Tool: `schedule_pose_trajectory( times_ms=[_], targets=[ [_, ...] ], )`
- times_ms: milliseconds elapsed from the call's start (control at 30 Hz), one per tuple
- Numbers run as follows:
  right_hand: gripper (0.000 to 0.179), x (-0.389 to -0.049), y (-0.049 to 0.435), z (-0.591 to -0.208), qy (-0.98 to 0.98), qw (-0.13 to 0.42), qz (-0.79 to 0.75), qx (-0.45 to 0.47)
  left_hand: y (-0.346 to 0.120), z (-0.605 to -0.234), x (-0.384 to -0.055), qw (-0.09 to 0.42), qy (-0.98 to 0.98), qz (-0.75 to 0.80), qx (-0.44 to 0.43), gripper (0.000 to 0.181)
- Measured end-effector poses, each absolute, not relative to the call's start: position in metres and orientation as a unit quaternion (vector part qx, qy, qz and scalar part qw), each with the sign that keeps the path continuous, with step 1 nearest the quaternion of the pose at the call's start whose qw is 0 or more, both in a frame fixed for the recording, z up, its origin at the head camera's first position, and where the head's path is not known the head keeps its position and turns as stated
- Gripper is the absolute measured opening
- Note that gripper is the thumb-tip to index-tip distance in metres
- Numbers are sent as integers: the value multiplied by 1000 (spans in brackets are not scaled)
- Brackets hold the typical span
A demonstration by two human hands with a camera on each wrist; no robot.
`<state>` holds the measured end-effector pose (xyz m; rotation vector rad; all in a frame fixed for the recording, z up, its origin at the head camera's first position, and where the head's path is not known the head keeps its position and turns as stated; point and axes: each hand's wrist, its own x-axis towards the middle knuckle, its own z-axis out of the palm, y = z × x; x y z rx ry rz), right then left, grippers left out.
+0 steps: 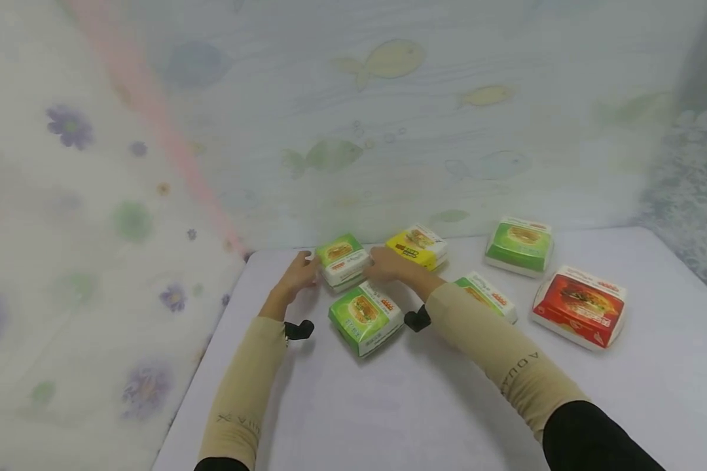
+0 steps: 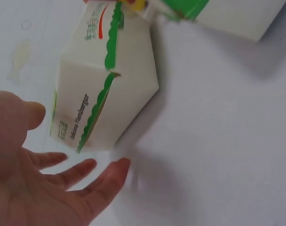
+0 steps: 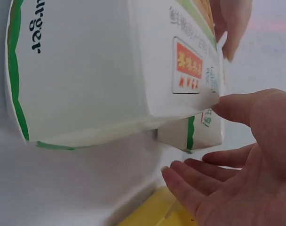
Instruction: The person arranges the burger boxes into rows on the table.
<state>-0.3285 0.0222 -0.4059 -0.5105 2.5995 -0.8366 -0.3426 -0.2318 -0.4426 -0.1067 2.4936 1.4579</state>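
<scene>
At the table's back left, a green and white hamburger box [image 1: 343, 261] stands between my two hands. My left hand [image 1: 299, 273] is on its left side. In the left wrist view, that hand's fingers [image 2: 105, 186] are spread beside the box's white end [image 2: 126, 89], a small gap showing. My right hand [image 1: 389, 267] is at the box's right side. In the right wrist view its fingers [image 3: 194, 181] are extended next to the far box [image 3: 199, 134]; whether they touch it cannot be told. A second green box [image 1: 365, 317] lies nearer, just in front of the first.
A yellow box [image 1: 418, 247] lies behind my right hand. Further right are a green box [image 1: 518, 245], a red box [image 1: 580, 306] and another green box [image 1: 488, 297] partly hidden by my right sleeve. A patterned curtain [image 1: 389, 163] hangs along the white table's back edge.
</scene>
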Motion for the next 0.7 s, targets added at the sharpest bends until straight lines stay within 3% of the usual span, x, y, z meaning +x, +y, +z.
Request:
schedule_pose_trajectory(
  times_ms=[200,433,700],
  targets=[
    [50,-324,21,-406,919,210,-300,-147,-222,-441,-341,143,862,486,-32,68],
    [32,-325,11,-403,920,208,-301,-141,-221,-440,-351,134,878,459,-24,61],
    [56,-328,16,-408,910,191,-339,-142,-221,-439,-349,161,865,474,-29,66]
  ],
)
